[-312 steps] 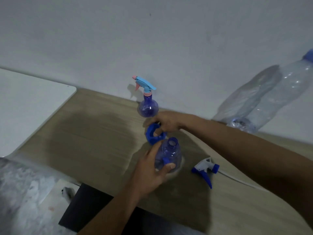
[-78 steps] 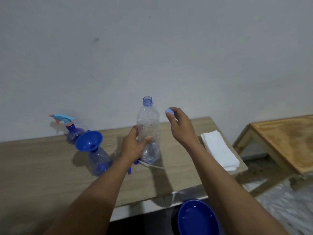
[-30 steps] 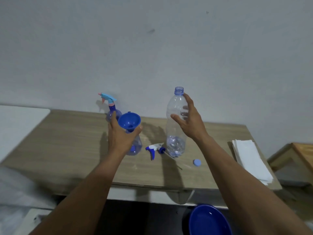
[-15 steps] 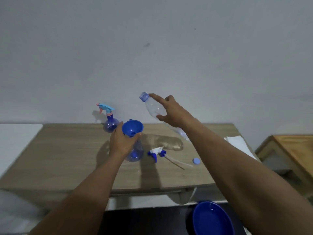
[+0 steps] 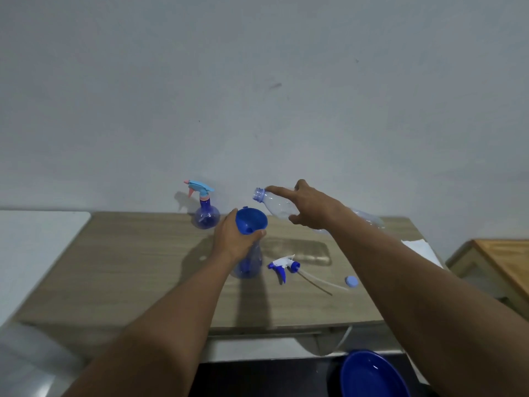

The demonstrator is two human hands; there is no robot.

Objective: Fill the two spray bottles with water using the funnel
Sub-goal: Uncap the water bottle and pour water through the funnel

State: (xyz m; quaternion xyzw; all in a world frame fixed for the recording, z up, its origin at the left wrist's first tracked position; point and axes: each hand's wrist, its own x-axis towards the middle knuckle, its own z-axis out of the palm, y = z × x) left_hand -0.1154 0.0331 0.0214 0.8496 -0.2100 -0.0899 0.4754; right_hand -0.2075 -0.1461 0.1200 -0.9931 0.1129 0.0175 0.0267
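Observation:
A blue funnel (image 5: 251, 220) sits in the neck of an open blue spray bottle (image 5: 248, 265) near the middle of the wooden table (image 5: 128, 267). My left hand (image 5: 233, 239) grips the bottle's neck just under the funnel. My right hand (image 5: 310, 209) holds a clear plastic water bottle (image 5: 276, 206) tilted nearly flat, its open mouth pointing left, just above and right of the funnel. A second spray bottle (image 5: 206, 214) with a light blue and pink trigger head stands by the wall. The removed white and blue spray head (image 5: 283, 266) lies on the table.
The water bottle's blue cap (image 5: 351, 281) lies right of the spray head's tube. White paper napkins (image 5: 420, 249) rest at the table's right end. A blue bowl (image 5: 372, 375) sits below the table's front edge. Another wooden table (image 5: 503, 262) stands at right, a white surface (image 5: 31, 242) at left.
My right hand has tilted the water bottle further, from upright a second ago to almost flat, and brought its mouth close to the funnel. My left hand stays on the spray bottle.

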